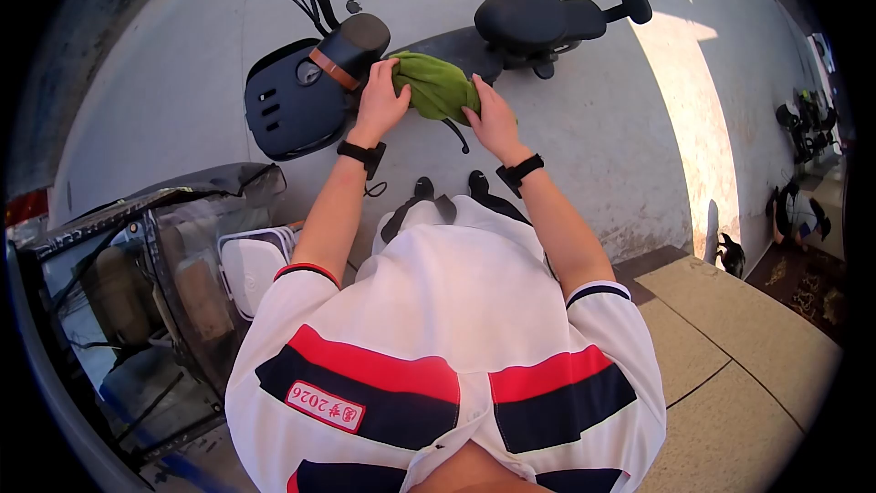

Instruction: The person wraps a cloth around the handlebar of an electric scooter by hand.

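Between my two hands is a bunched green cloth (pixel 436 88), held in front of a dark electric scooter (pixel 438 46). My left hand (pixel 383 100) grips the cloth's left end, thumb and fingers closed on it. At the other end my right hand (pixel 495 117) pinches the fabric. Below the cloth, part of the scooter's footboard area is hidden. Left of my left hand is the scooter's front basket (pixel 290 114), with a brown strap (pixel 334 69) near it. The black seat (pixel 520 16) stands beyond my right hand.
A clear-covered vehicle (pixel 137 310) stands close at the left, beside a white folding chair (pixel 255 269). Tan stone slabs (pixel 730 347) form a raised edge at the right. Black shoes (pixel 730 254) lie by the wall, near a dark patterned mat (pixel 794 278).
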Action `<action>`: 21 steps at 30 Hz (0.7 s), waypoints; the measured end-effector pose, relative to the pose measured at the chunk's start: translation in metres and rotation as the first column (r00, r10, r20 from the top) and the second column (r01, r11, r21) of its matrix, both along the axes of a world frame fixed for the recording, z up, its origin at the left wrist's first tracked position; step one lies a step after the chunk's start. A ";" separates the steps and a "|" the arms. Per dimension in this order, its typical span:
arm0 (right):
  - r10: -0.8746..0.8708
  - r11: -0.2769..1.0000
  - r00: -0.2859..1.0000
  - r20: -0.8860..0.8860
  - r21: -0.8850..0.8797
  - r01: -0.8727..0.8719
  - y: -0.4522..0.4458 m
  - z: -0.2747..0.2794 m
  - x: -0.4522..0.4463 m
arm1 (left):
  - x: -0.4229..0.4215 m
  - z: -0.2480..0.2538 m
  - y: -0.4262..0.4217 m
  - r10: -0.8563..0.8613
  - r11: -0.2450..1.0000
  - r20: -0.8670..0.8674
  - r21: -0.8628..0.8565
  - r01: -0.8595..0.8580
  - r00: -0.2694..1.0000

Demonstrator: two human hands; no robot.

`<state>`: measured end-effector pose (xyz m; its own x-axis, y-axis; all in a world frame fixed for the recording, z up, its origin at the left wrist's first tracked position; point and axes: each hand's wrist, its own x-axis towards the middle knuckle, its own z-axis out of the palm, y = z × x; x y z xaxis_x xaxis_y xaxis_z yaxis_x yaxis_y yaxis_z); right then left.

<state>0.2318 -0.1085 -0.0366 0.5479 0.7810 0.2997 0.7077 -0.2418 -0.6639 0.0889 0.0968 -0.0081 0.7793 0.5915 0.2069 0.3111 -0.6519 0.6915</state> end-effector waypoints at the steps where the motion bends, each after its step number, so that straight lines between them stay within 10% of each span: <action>1: 0.005 1.000 1.000 0.015 -0.021 -0.004 0.001 -0.001 0.000 | 0.000 0.000 0.001 -0.008 1.000 -0.008 -0.008 0.008 1.000; 21: 0.005 0.996 0.986 0.169 -0.092 0.011 0.006 -0.006 0.002 | 0.014 0.016 -0.024 -0.233 0.965 -0.014 0.117 0.234 0.972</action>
<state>0.2340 -0.1022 -0.0422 0.4982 0.8080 0.3144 0.8067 -0.2991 -0.5096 0.1031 0.0725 0.0081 0.8930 0.3648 0.2636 0.1408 -0.7827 0.6063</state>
